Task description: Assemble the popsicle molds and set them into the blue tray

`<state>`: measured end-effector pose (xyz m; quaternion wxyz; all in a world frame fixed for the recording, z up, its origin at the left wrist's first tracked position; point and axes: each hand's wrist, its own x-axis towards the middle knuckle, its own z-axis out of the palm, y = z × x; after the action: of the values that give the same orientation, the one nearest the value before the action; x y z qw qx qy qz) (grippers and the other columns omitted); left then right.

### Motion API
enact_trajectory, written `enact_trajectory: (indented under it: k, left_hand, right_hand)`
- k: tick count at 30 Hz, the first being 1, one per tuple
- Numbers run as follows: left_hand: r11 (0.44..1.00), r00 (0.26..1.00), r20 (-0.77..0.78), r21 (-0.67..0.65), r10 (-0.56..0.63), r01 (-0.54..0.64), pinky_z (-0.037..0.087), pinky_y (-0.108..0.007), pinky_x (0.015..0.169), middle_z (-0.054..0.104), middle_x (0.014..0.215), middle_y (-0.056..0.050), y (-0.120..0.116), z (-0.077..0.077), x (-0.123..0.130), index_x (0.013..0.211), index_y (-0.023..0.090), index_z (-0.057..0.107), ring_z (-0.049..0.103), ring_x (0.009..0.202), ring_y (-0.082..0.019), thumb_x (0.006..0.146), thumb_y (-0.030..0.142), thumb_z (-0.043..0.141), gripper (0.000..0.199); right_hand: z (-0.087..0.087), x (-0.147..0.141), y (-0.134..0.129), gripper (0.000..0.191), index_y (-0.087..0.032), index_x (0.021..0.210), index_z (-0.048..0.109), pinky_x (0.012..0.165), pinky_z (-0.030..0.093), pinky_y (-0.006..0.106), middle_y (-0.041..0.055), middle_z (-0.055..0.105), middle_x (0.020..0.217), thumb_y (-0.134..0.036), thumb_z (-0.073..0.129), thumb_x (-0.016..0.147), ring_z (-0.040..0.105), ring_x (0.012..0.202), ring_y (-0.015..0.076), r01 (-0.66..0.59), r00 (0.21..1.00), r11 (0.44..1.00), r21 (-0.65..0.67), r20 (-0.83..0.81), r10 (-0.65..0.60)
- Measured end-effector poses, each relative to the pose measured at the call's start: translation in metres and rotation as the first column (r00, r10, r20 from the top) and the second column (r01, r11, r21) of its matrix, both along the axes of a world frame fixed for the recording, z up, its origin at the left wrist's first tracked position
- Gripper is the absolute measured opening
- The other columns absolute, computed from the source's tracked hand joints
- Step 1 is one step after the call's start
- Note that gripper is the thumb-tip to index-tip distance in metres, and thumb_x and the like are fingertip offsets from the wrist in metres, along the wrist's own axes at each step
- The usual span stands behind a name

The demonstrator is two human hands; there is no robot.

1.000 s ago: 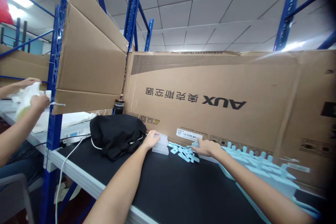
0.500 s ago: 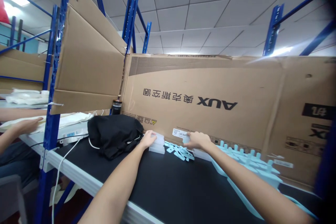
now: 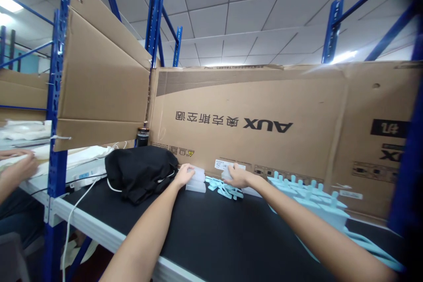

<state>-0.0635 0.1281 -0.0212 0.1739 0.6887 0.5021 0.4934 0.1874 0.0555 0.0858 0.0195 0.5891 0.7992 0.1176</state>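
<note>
My left hand [image 3: 184, 176] rests with curled fingers on the upper edge of a stack of translucent plastic boxes [image 3: 196, 185] at the back of the black table surface. My right hand [image 3: 238, 175] grips a small translucent piece [image 3: 226, 173] in front of the cardboard wall. Between and just below the hands lies a pile of light blue flat pieces [image 3: 224, 188]. Another translucent box [image 3: 252, 192] sits right of the pile, partly behind my right wrist.
A black cloth bundle [image 3: 140, 172] lies left, with a dark jar [image 3: 142, 136] behind it. Light blue molds with upright pegs [image 3: 309, 198] stand right. Cardboard [image 3: 264, 97] closes the back. A blue post [image 3: 57, 163] stands left; beyond it another person's hand [image 3: 23, 168] holds white material.
The view has shifted slightly to the right. My right hand has moved a little left toward the pile, now with a translucent piece in its fingers. My left hand stays at the boxes.
</note>
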Motion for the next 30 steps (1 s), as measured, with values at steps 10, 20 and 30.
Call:
enact_trajectory:
  k: [10, 20, 30]
  left_hand:
    - [0.991, 0.995, 0.076, -0.110, -0.067, 0.075, 0.037, -0.030, 0.096, 0.065, 0.113, -0.008, -0.011, 0.011, -0.001, 0.100, 0.017, 0.068, 0.055, 0.107, -0.022, 0.087, 0.034, 0.038, 0.037]
    - [0.969, 0.977, 0.193, -0.211, -0.085, 0.127, 0.043, -0.030, 0.089, 0.069, 0.103, -0.005, -0.012, 0.014, 0.000, 0.097, 0.016, 0.068, 0.061, 0.095, -0.021, 0.086, 0.039, 0.032, 0.044]
    - [0.965, 0.969, 0.221, -0.210, -0.108, 0.156, 0.040, -0.030, 0.094, 0.065, 0.114, -0.005, -0.012, 0.013, -0.002, 0.102, 0.016, 0.066, 0.056, 0.105, -0.022, 0.081, 0.038, 0.041, 0.039]
  right_hand:
    - [-0.015, -0.046, -0.008, 0.050, -0.013, 0.119, 0.043, 0.094, 0.039, 0.038, 0.0148, 0.046, 0.112, -0.051, 0.045, 0.085, 0.049, 0.104, 0.0253, -0.469, 0.855, 0.881, 0.065, -0.215, 0.471]
    - [-0.041, -0.076, -0.004, 0.055, -0.013, 0.130, 0.034, 0.100, 0.033, 0.044, 0.0145, 0.041, 0.118, -0.038, 0.050, 0.083, 0.039, 0.113, 0.0258, -0.629, 0.728, 0.765, 0.140, -0.240, 0.643]
    - [-0.060, -0.069, -0.003, 0.029, -0.022, 0.112, 0.049, 0.095, 0.037, 0.043, 0.0086, 0.046, 0.125, -0.036, 0.050, 0.086, 0.038, 0.113, 0.0247, -0.622, 0.701, 0.739, 0.258, -0.238, 0.673]
